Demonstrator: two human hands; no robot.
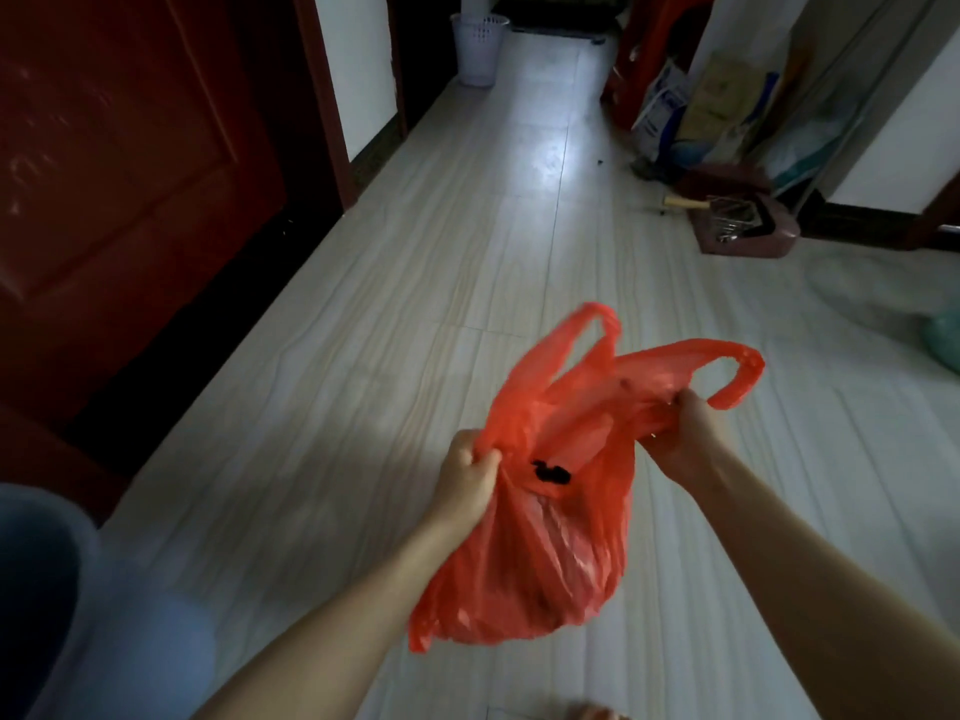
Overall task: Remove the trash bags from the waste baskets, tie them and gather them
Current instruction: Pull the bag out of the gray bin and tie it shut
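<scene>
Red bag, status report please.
Hands: left and right each grip a bag handle. Bag untied, off the floor. White basket far down the hall. Nothing in the way.

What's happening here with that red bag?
A person is holding a red plastic trash bag above the pale tiled floor. The left hand grips one side of the bag's mouth and the right hand grips the other; both handle loops stand free, so it is not yet tied. A white waste basket stands far down the hallway.

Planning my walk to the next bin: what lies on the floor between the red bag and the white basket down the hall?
Bare pale floor between red bag and white basket, head view.
</scene>
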